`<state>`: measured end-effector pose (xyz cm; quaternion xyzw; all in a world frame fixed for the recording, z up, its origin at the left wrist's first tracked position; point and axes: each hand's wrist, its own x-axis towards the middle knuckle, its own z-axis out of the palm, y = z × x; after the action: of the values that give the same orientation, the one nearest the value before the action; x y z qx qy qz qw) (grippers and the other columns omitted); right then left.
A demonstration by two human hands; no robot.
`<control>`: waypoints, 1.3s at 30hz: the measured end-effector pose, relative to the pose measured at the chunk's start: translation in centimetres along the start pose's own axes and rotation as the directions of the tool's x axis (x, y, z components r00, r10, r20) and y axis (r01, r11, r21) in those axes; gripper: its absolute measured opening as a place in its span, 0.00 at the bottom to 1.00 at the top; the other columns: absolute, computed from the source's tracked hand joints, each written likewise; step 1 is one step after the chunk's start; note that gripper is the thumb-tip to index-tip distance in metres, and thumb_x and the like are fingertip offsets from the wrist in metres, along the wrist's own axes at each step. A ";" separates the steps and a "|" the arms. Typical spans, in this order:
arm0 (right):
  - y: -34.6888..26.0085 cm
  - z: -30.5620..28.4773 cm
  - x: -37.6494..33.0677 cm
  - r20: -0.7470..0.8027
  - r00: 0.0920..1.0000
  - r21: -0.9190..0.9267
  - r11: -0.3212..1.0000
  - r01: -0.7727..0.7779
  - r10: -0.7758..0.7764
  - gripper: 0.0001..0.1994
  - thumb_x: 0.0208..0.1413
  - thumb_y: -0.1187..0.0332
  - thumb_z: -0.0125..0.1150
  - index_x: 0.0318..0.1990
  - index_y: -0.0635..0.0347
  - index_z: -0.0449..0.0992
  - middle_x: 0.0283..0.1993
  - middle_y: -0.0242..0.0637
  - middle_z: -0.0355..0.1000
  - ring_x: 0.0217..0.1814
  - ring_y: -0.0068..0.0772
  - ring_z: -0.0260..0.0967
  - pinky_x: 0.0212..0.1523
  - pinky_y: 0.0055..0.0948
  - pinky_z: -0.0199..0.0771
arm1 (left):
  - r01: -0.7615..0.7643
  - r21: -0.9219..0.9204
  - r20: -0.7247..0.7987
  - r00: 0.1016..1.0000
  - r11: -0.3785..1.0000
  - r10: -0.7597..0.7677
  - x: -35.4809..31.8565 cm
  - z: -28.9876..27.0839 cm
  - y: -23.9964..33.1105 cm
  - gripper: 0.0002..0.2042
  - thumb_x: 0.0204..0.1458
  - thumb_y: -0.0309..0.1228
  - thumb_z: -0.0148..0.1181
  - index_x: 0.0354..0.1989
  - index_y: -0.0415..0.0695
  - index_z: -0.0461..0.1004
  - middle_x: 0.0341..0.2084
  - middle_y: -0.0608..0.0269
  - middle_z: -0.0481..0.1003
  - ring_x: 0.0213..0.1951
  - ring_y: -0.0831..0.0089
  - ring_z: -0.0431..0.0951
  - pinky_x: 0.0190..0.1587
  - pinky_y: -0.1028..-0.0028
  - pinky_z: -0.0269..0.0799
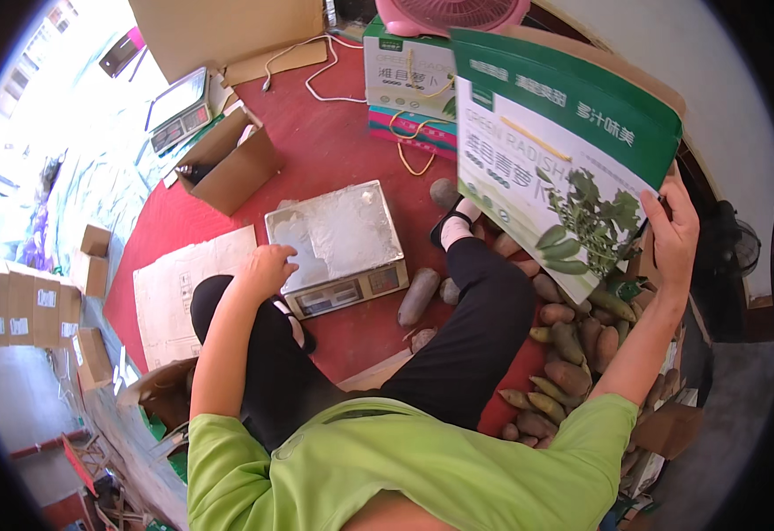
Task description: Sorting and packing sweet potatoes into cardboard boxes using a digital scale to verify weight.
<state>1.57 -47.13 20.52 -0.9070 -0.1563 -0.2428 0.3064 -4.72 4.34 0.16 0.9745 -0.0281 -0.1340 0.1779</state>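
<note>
Right hand (673,232) raised, grasping carton (528,146) edge; left hand (265,271) loosely curled, released, beside scale (352,232).
I can't tell whether it touches; carton hides some vegetables (568,378).

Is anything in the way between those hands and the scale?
Nothing visible blocks the left hand, which in this view overlaps the left side of the scale. Between the right hand and the scale are the carton it holds and the right leg.
</note>
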 end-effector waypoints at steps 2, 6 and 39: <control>-2.5 2.2 1.0 -0.033 0.986 0.120 0.979 0.164 -0.161 0.04 0.53 0.78 0.56 0.30 0.69 0.69 0.34 0.31 0.66 0.33 0.19 0.59 0.34 0.18 0.57 | 0.003 -0.011 -0.007 1.000 1.000 -0.003 0.0 -0.1 -0.2 0.13 0.48 0.32 0.58 0.41 0.41 0.77 0.33 0.46 0.77 0.40 0.50 0.76 0.45 0.59 0.70; -5.6 7.0 2.4 0.090 0.992 0.340 0.939 0.055 -0.090 0.02 0.52 0.77 0.57 0.32 0.68 0.72 0.32 0.29 0.64 0.32 0.18 0.58 0.33 0.17 0.57 | 0.034 -0.014 -0.012 0.999 0.999 -0.034 -0.4 -0.4 -0.3 0.13 0.48 0.33 0.58 0.41 0.41 0.77 0.34 0.47 0.77 0.41 0.50 0.76 0.46 0.60 0.70; -3.4 29.8 -2.6 0.501 0.839 0.287 0.955 0.069 -0.211 0.15 0.41 0.76 0.66 0.40 0.54 0.77 0.41 0.35 0.71 0.42 0.42 0.70 0.42 0.34 0.71 | -0.085 -0.145 -0.302 0.952 0.986 0.038 -2.3 -2.6 -0.1 0.14 0.48 0.31 0.59 0.44 0.44 0.75 0.38 0.51 0.74 0.42 0.51 0.74 0.46 0.60 0.69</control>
<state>8.20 -26.12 0.07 -0.8769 -0.3308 0.0151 0.3484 -6.22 5.53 3.08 0.9652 -0.0207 0.0185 0.2602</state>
